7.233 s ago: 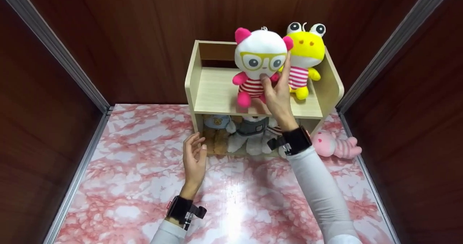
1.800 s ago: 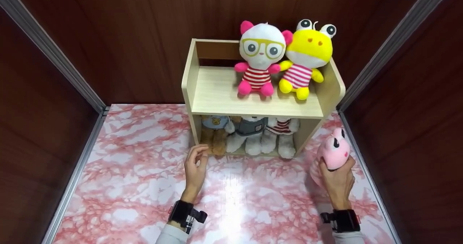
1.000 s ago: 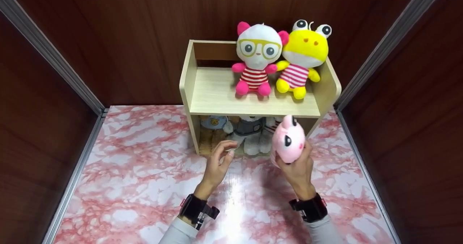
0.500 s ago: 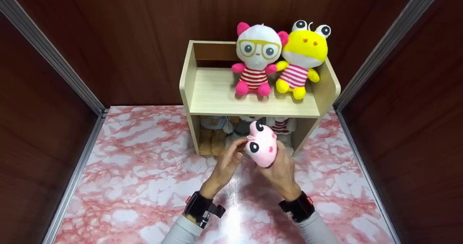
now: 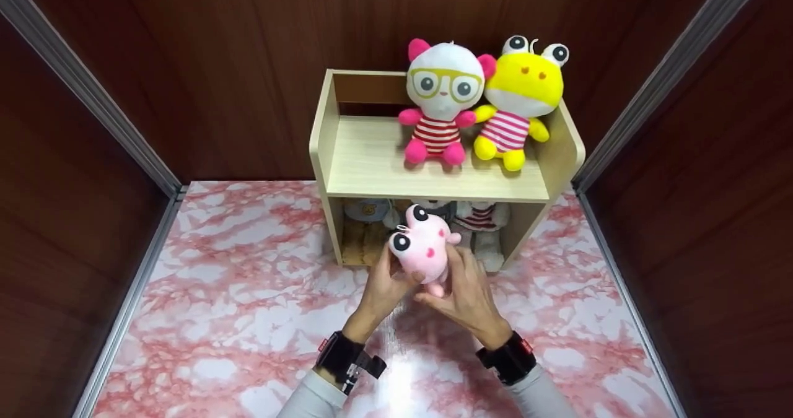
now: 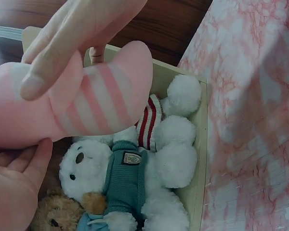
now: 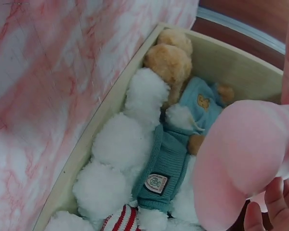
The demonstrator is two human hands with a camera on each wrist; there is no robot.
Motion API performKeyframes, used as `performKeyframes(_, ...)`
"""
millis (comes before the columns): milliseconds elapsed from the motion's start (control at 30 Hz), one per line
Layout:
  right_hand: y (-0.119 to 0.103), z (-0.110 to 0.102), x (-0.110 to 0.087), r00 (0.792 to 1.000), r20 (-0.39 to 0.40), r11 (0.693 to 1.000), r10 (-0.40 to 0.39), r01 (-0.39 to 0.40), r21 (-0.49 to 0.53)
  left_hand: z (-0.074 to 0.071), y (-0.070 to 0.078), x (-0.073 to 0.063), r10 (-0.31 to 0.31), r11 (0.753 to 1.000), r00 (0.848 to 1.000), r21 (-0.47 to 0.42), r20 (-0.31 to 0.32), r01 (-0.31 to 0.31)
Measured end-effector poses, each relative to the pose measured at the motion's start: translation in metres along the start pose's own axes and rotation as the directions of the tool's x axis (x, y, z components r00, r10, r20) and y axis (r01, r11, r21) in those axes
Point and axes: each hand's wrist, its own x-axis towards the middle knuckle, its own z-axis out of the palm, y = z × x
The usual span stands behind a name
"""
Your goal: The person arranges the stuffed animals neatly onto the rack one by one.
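Between my hands is a pink frog plush [image 5: 421,251], with big black-and-white eyes and a striped body, tilted in front of the shelf's lower opening. My left hand [image 5: 381,291] holds it by the head, thumb on the front. My right hand [image 5: 472,294] is on the body's other side, fingers against it and thumb low near a foot. In the left wrist view the striped body [image 6: 96,101] lies between both hands. The right wrist view shows the plush's smooth pink surface [image 7: 241,149], with my right fingertips [image 7: 279,202] touching it.
A light wooden two-tier shelf [image 5: 372,182] stands against the back wall. On top sit a white-and-pink panda plush [image 5: 443,102] and a yellow frog plush [image 5: 523,90]. Below are a brown bear [image 7: 168,62], a white bear in a green vest [image 6: 127,178] and one in red stripes [image 5: 483,217].
The right hand has picked the pink frog plush off the floor at the right and carried it left to the shelf's front. The left hand has moved right and taken hold of it too.
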Motion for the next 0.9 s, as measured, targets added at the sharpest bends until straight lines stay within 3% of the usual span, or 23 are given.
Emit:
performKeyframes(100,-0.001,-0.003,0.0,0.998,0.061,0.999,-0.01,0.007,0.044,-0.003,0.003,0.002,-0.044,0.999,0.998,0.007,-0.045,0.044)
performKeyframes(200,0.0,-0.008,0.001,0.995,0.1,0.989,0.018,-0.033,0.147,-0.008,0.008,0.006,-0.07,0.997,0.994,0.006,-0.083,0.071)
performKeyframes(267,0.001,-0.012,0.003,0.992,0.103,0.968,0.069,-0.092,0.233,-0.013,0.011,0.009,-0.063,0.998,0.994,0.013,-0.085,0.065)
performKeyframes(400,0.004,-0.017,0.007,0.979,0.083,0.899,0.184,-0.202,0.388,-0.022,0.017,0.014,-0.027,0.999,0.997,0.04,-0.066,0.03)
performKeyframes(500,0.005,-0.018,0.007,0.961,0.087,0.864,0.261,-0.273,0.423,-0.027,0.019,0.017,-0.003,0.999,0.998,0.032,-0.059,0.005)
performKeyframes(700,-0.003,-0.014,0.009,0.925,0.116,0.835,0.362,-0.378,0.4,-0.033,0.022,0.018,-0.016,1.0,0.998,-0.007,-0.064,0.015)
performKeyframes(900,-0.029,-0.025,0.027,0.911,0.178,0.77,0.373,-0.411,0.488,-0.036,0.025,0.019,0.006,1.0,0.999,0.022,-0.035,-0.005)
